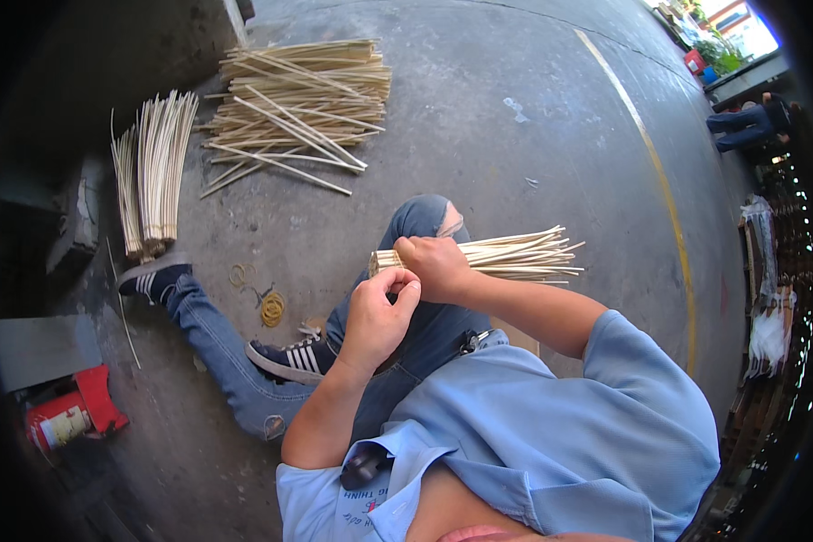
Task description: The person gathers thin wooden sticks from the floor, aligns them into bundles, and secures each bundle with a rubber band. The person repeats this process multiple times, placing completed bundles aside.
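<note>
A bundle of thin pale wooden sticks (524, 255) lies across my raised knee, its even ends to the left and its loose ends fanning to the right. My right hand (432, 266) is closed round the bundle near the even ends. A yellowish band (400, 259) shows around the sticks just left of that hand. Close beside it, below the even ends, my left hand (381, 312) is closed in a pinch, thumb and fingertips together. Whatever the pinch holds is too small to make out.
A pile of loose sticks (298, 104) lies on the floor at the far left. Tied bundles (161, 172) stand by my shoe. Yellow rubber bands (272, 309) lie beside my leg. A red object (77, 406) is at left. Another person (748, 122) is at far right.
</note>
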{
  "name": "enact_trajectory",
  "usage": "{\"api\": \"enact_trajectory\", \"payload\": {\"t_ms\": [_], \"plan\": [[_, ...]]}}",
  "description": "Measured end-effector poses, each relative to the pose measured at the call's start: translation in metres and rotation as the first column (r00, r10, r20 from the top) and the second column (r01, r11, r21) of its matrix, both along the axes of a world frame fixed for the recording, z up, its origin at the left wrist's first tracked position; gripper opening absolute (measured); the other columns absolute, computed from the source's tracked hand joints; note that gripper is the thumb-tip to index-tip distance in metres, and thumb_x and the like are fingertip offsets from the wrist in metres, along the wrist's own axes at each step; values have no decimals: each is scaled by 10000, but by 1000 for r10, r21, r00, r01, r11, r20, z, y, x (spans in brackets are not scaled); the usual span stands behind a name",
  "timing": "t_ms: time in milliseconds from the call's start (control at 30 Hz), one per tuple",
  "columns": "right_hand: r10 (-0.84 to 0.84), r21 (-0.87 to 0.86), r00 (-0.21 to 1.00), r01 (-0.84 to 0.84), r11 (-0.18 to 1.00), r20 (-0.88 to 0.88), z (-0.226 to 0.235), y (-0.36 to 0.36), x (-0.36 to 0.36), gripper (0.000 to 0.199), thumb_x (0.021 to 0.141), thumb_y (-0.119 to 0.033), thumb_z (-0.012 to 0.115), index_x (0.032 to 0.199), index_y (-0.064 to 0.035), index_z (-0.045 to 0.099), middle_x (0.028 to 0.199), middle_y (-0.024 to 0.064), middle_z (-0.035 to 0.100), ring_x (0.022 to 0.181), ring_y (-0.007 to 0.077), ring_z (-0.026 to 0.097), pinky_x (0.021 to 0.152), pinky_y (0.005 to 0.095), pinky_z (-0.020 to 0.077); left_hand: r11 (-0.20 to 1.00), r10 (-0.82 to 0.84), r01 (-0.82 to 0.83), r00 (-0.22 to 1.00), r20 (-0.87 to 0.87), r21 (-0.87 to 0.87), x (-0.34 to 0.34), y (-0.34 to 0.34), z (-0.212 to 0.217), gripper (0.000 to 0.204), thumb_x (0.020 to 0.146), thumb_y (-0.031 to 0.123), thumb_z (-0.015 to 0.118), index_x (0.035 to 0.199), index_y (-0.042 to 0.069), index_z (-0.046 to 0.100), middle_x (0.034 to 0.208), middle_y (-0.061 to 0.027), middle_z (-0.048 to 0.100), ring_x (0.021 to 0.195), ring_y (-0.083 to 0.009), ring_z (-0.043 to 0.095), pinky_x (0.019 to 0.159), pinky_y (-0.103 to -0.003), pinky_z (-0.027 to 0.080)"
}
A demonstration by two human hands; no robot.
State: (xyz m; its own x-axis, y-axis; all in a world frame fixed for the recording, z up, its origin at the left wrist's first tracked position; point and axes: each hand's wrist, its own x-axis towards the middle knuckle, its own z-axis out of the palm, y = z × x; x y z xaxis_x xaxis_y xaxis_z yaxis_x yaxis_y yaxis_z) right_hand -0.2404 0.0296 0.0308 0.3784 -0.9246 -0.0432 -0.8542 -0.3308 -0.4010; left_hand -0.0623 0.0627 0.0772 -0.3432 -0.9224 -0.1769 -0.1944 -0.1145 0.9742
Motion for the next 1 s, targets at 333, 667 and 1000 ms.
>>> {"api": "enact_trajectory", "payload": {"t_ms": [333,667,1000], "plan": [[-64,90,995,72,993,-82,7,-8,-1,422,715,-240,828,987,-48,570,876,133,711,826,355,733,685,466,581,969,229,-237,968,-105,-70,-5,53,-22,232,975,62,652,1157,-68,716,593,-15,510,516,-111,445,532,-295,411],[66,27,995,-68,997,70,21,-3,-4,423,689,-198,812,1028,-60,600,871,122,706,839,349,726,714,469,575,988,79,-74,996,-33,138,30,-36,-127,768,1115,576,343,1210,-94,706,997,-193,783,785,-191,747,713,-321,587],[74,75,995,-79,994,67,9,-1,-4,294,765,-206,747,948,-64,566,857,118,691,842,345,726,692,449,578,941,-299,340,828,-474,1,-1,-45,35,819,1071,553,521,1451,-167,441,1052,-105,692,822,-114,678,788,-276,551]]}}
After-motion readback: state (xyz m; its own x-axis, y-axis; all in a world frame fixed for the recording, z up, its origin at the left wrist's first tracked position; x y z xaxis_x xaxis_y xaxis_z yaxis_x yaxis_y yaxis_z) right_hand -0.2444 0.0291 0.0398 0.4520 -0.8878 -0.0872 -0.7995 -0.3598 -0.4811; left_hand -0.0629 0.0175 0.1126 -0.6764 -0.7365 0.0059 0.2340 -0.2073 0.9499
